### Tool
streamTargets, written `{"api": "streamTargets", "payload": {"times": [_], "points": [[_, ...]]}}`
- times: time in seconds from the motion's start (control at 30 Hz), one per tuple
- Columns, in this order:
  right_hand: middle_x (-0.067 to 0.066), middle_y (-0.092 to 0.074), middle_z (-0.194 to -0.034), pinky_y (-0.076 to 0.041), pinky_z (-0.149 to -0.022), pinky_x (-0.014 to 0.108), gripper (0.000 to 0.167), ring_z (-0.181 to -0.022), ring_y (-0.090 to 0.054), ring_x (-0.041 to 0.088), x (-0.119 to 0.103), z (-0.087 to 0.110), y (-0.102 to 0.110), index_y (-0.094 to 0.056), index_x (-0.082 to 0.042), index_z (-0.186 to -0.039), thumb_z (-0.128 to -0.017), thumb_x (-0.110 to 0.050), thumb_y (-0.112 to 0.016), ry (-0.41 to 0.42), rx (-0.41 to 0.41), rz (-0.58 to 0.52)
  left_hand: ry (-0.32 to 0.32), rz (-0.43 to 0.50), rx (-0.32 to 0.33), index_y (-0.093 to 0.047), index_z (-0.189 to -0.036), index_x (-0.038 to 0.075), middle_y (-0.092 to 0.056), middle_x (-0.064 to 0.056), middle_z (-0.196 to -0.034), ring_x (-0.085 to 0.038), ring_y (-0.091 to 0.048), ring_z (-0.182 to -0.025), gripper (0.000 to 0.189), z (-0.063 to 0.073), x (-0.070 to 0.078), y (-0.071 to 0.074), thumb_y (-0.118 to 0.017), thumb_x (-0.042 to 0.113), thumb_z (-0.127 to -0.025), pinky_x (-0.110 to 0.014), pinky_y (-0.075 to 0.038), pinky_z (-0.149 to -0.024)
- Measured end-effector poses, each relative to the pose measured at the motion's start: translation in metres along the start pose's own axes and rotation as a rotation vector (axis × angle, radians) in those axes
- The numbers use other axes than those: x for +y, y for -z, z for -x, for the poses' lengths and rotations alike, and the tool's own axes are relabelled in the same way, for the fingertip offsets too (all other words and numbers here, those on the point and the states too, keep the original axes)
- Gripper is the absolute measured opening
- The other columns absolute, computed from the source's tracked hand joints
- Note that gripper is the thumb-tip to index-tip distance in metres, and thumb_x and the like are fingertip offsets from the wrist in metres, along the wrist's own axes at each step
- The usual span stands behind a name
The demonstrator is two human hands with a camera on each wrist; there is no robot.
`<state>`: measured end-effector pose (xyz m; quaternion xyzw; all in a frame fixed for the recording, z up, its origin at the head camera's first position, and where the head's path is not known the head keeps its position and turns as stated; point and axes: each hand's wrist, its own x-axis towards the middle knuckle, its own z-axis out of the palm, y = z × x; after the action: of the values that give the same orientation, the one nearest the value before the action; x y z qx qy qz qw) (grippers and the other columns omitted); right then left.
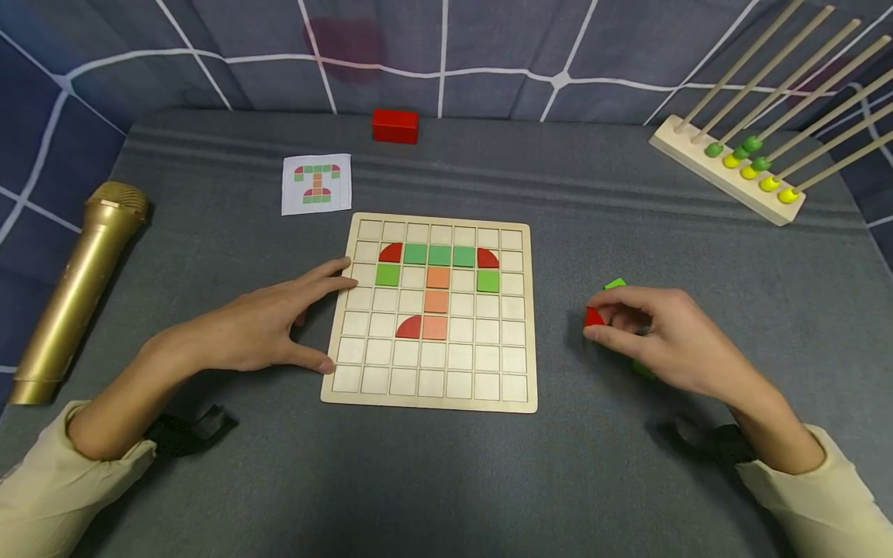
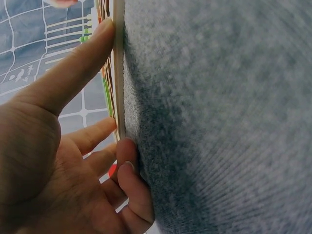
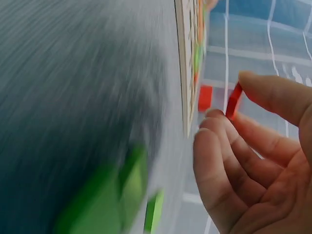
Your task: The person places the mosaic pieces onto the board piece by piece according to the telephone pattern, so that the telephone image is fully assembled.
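Observation:
My right hand point(image 1: 663, 333) pinches a small red tile point(image 3: 234, 101) between thumb and fingers, to the right of the board. Green tiles point(image 1: 615, 284) lie on the table beneath and beside that hand. A square wooden grid board point(image 1: 512, 360) stands in the middle, with red quarter-round, green and orange tiles set in its cells. At the lower end of the orange column point(image 1: 436, 301), one red quarter-round tile point(image 1: 409, 327) sits on the left side. My left hand point(image 1: 268, 325) rests along the board's left edge, thumb and fingers spread, fingertips at the rim.
A printed card point(image 1: 317, 184) with a tile pattern lies behind the board, near a red block point(image 1: 395, 126). At far left lies a gold microphone point(image 1: 80, 291). A wooden peg rack point(image 1: 725, 170) with green and yellow beads stands at back right, before a checked cloth.

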<state>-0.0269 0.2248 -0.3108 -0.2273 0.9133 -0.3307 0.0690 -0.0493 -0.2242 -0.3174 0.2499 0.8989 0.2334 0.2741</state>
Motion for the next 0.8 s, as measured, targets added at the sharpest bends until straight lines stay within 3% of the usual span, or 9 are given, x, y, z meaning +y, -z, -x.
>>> {"api": "streamTargets", "payload": {"times": [0.33,0.6,0.8], "points": [[-0.006,-0.057,-0.077,-0.043,-0.06,0.029,0.014,-0.068,-0.052,0.009,-0.041,-0.046,-0.039,-0.07,-0.011,-0.096,-0.085,-0.015,-0.079,0.083,-0.076,0.018,0.0,0.015,-0.004,-0.032,-0.154,0.018,-0.011,0.0,-0.164,-0.015,-0.047,-0.083,0.099,0.0,0.0,0.0,-0.081,0.052,-0.076,-0.036,-0.036,-0.072],[-0.004,-0.056,-0.077,-0.042,-0.063,0.032,0.013,-0.07,-0.05,0.011,-0.064,-0.07,-0.066,-0.07,-0.01,-0.092,-0.084,-0.016,-0.078,0.173,-0.141,0.085,0.005,0.007,-0.009,-0.031,-0.154,0.019,-0.01,0.004,-0.164,-0.015,-0.048,-0.081,0.099,-0.001,0.0,0.0,-0.082,0.052,-0.076,-0.036,-0.037,-0.073],[-0.004,-0.054,-0.075,-0.041,-0.065,0.031,0.008,-0.072,-0.048,0.013,-0.07,-0.079,-0.079,-0.069,-0.01,-0.09,-0.085,-0.014,-0.075,0.177,-0.203,0.116,0.012,0.002,-0.012,-0.031,-0.155,0.02,-0.007,0.006,-0.164,-0.023,-0.046,-0.108,0.099,0.0,-0.001,0.0,-0.08,0.054,-0.076,-0.045,-0.037,-0.087]]}}
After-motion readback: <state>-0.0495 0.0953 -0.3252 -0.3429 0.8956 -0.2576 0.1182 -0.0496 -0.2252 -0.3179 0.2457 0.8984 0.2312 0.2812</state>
